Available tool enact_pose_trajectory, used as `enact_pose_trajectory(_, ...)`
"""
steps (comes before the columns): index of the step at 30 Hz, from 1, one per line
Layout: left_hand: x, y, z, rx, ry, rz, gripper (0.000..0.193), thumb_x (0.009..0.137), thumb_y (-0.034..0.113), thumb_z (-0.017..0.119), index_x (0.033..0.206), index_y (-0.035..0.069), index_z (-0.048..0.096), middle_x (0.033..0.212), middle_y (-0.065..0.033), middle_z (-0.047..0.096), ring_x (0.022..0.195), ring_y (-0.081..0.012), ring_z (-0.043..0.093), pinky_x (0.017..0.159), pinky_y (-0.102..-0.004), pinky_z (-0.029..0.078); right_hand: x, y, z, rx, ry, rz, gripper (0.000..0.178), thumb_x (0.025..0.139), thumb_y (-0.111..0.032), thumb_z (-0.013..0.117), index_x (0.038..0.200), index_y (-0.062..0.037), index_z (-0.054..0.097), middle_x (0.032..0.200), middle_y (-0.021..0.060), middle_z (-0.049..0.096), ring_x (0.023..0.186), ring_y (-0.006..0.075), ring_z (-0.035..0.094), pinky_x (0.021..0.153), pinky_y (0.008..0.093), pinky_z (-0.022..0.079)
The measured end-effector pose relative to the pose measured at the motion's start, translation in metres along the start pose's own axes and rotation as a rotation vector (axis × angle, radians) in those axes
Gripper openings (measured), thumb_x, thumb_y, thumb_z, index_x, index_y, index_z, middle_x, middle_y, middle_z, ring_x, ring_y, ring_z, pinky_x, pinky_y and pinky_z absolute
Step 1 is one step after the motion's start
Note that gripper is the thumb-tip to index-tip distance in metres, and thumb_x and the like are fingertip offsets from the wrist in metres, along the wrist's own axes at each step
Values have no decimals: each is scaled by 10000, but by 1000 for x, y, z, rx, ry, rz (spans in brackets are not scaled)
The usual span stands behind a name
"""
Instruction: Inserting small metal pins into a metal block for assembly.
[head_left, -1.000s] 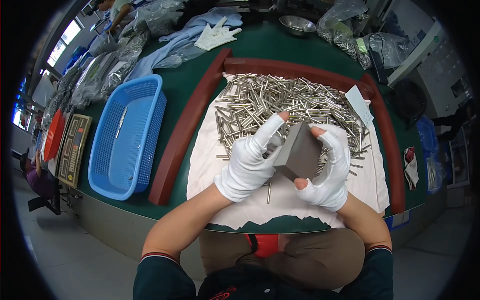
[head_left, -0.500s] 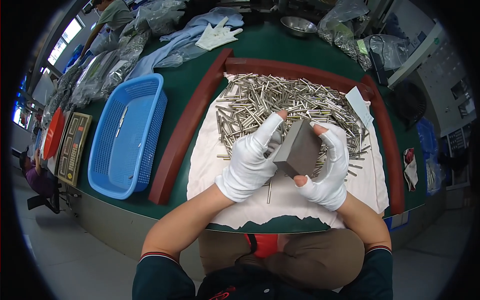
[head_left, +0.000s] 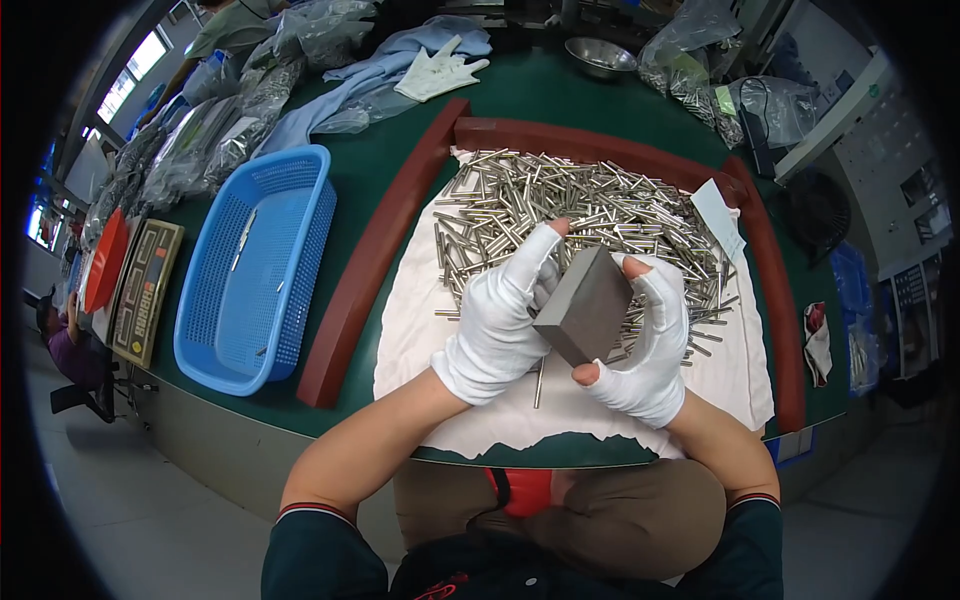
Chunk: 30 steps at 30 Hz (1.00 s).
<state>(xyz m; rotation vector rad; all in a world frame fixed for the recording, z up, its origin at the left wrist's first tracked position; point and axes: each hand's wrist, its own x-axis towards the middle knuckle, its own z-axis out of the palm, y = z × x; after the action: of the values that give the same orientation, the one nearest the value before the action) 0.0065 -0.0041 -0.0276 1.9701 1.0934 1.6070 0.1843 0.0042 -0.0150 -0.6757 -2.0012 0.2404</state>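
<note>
1. At far left, a seated co-worker in a purple top (head_left: 82, 360) is near a red tray (head_left: 106, 262) and a flat printed box (head_left: 148, 293).
2. Clear plastic bags (head_left: 215, 125) lie crumpled behind the blue basket (head_left: 310, 265), whose plastic walls are perforated; a few slim pieces lie inside.
3. The straight, reddish-brown left rail (head_left: 385, 270) stands between basket and work area, joining the back rail (head_left: 560, 140). Beyond, a limp white glove (head_left: 442, 72) rests near soft blue cloth.
4. The left hand (head_left: 495, 325), in a white knit glove, is at the block's left side. One bare-tipped digit points up; the others curl, partly hidden, so whether they press the block cannot be told.
5. The dark grey rectangular block (head_left: 595, 300), flat-faced and matte, is tilted between the hands, above pale cloth (head_left: 410, 330), hiding part of the heaped shiny metal rods (head_left: 580, 195). One rod lies apart, nearer the person.
6. The right hand (head_left: 655, 350), also gloved, pinches the block between bare-tipped thumb and finger, at its lower and upper edges.
7. A white paper slip (head_left: 716, 217) leans at the heap's right, beside the right rail (head_left: 775, 290). A crumpled rag (head_left: 817, 340) lies beyond.
</note>
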Motion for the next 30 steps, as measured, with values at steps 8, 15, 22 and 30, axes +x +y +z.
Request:
enact_pose_trajectory(8, -1, 3, 0, 55, 0, -7, 774, 624, -12, 748, 1334, 78, 454, 713, -32, 568, 575, -167, 582, 557, -279, 472, -1, 7, 5, 2, 50, 142, 923, 635, -534, 803, 1279, -2, 412, 1129, 175, 490, 990, 297, 522, 834, 392, 448)
enact_pose_trajectory(15, 0, 1, 2, 39, 9, 12, 725, 639, -19, 743, 1304, 67, 467, 693, -34, 573, 546, -156, 585, 519, -268, 462, -1, 6, 4, -10, 32, 116, 925, 644, -526, 804, 1295, -9, 399, 1128, 161, 480, 979, 286, 521, 835, 388, 449)
enact_pose_trajectory(22, -1, 0, 2, -12, 16, -20, 755, 643, 24, 782, 1311, 61, 432, 689, -38, 577, 568, -169, 600, 532, -274, 471, -1, 6, 5, 17, 49, 89, 931, 647, -539, 799, 1304, -16, 396, 1138, 163, 478, 992, 283, 519, 841, 381, 448)
enact_pose_trajectory(30, -1, 0, 2, 9, 26, 35, 726, 659, -24, 730, 1309, 60, 417, 678, -47, 593, 561, -177, 618, 516, -278, 481, 1, -2, 4, 15, 44, 107, 938, 625, -522, 821, 1297, -19, 403, 1130, 157, 483, 1007, 280, 518, 839, 377, 453)
